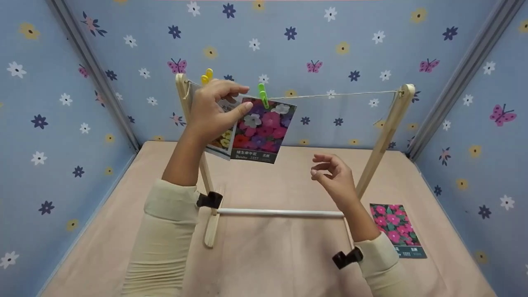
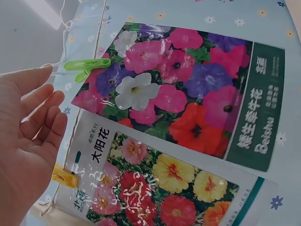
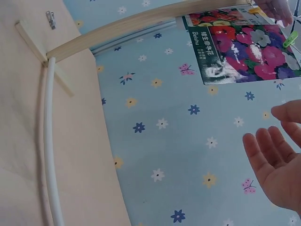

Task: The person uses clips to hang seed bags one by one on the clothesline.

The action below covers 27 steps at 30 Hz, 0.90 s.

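A seed packet with pink, purple and white flowers (image 1: 264,132) hangs from the string (image 1: 338,95) by a green clothespin (image 1: 263,95). Left of it hangs a second packet with yellow and red flowers (image 2: 164,188), partly behind the first, held by a yellow clothespin (image 2: 65,178). My left hand (image 1: 218,105) is raised at the string in front of both packets, fingers loosely bent with nothing in them. Lower and to the right, my right hand (image 1: 336,179) hovers in the air with relaxed, slightly curved fingers, holding nothing.
The string runs between two wooden posts (image 1: 383,140), joined low down by a white rod (image 1: 280,213). A third packet with pink flowers (image 1: 395,222) lies on the table (image 1: 264,264) at the right, partly covered by my right forearm. Flower-patterned walls (image 1: 313,123) enclose the back and sides.
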{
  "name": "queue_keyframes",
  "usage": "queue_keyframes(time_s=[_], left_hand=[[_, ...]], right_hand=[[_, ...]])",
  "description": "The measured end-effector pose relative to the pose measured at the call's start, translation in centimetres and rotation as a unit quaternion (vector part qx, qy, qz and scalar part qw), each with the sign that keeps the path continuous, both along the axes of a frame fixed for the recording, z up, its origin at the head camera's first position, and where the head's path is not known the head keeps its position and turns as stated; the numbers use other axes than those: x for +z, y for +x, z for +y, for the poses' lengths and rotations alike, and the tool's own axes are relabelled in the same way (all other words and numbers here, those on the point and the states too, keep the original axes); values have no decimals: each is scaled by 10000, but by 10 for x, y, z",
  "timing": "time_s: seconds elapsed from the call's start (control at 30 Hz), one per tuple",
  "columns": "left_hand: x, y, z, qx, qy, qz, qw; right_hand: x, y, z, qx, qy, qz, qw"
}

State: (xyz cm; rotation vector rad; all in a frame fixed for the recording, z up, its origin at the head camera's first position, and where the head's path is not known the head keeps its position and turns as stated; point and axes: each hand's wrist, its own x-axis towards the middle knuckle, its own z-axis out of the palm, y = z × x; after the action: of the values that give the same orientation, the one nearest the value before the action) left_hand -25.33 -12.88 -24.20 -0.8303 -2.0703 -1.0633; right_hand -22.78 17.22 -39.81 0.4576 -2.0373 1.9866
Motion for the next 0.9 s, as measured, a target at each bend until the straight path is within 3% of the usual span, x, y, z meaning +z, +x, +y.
queue_keyframes(time_s=[0.13,0.33,0.5,0.77,0.9], left_hand=[[-13,5,-6,-137,148,40,9998],[-31,12,-13,-587,460,-128,9971],[-47,18,-20,-901,461,-199,9947],[-76,29,-23,-1048,188,-748,9915],[-88,39,-23,-1084,234,-866,9900]], right_hand=[[-1,6,6,318,337,1,9989],[-3,13,14,391,579,315,9971],[-6,19,21,483,642,568,9952],[-13,32,31,385,939,711,9923],[-7,46,31,269,1108,764,9905]])
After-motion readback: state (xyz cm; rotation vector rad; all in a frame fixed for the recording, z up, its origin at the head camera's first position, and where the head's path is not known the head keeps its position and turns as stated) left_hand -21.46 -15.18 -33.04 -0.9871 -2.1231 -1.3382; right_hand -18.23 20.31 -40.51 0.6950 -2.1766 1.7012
